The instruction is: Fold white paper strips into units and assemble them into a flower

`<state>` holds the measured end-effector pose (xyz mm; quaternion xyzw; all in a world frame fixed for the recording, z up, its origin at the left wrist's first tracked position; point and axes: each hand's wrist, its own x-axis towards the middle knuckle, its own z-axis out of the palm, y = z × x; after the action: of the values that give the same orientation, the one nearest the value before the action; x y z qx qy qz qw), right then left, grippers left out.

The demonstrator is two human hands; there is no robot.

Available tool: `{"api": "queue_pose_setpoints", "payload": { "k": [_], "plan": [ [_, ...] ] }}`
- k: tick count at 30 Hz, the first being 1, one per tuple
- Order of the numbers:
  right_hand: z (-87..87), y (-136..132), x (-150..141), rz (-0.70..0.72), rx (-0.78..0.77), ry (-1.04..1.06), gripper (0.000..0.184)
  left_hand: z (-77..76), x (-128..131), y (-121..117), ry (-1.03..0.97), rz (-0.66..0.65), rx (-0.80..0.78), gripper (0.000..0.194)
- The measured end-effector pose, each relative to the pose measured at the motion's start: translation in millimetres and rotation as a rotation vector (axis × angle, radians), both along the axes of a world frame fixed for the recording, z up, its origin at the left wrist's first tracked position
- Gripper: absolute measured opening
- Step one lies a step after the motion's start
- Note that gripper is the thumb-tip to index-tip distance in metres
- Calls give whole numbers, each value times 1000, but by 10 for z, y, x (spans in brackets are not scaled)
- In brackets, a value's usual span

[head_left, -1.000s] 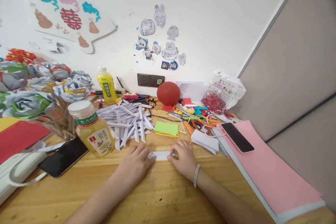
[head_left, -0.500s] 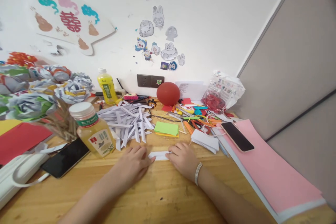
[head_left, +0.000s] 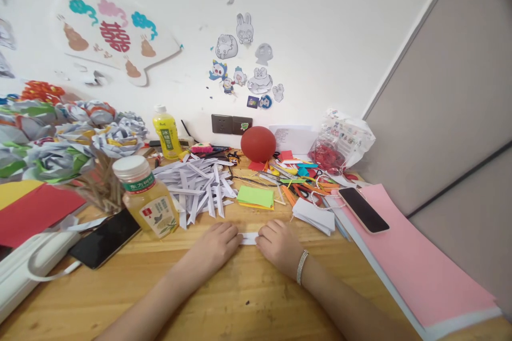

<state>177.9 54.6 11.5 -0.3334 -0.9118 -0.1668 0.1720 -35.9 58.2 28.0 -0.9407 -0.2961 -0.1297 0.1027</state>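
Holding a white paper strip [head_left: 248, 238], left hand [head_left: 218, 243] and right hand [head_left: 279, 245] curl over its ends — just apart. Beneath lies a wooden table [head_left: 240, 283].

ends of white paper strip [head_left: 248, 238] hidden by left hand [head_left: 219, 242] and right hand [head_left: 279, 244], forearms [head_left: 162, 299] cut off below grip, print [head_left: 282, 136] beyond grip too small to be read

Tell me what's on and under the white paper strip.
The left hand and right hand cover the ends of the white paper strip, hiding them. Beneath it is the wooden table; the patch directly under the strip cannot be seen.
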Motion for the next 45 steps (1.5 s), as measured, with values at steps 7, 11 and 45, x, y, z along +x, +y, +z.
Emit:
{"api": "queue_pose_setpoints", "payload": {
  "k": [7,11,45],
  "plan": [
    [-13,35,-32,-142,-248,209,8,-10,62,56,-124,180,-126,23],
    [-7,76,-20,-243,-410,381,8,11,110,53,-204,318,-251,19],
    [117,-123,103,-273,-327,-12,43,-207,174,-328,59,378,-181,63]
  ]
}}
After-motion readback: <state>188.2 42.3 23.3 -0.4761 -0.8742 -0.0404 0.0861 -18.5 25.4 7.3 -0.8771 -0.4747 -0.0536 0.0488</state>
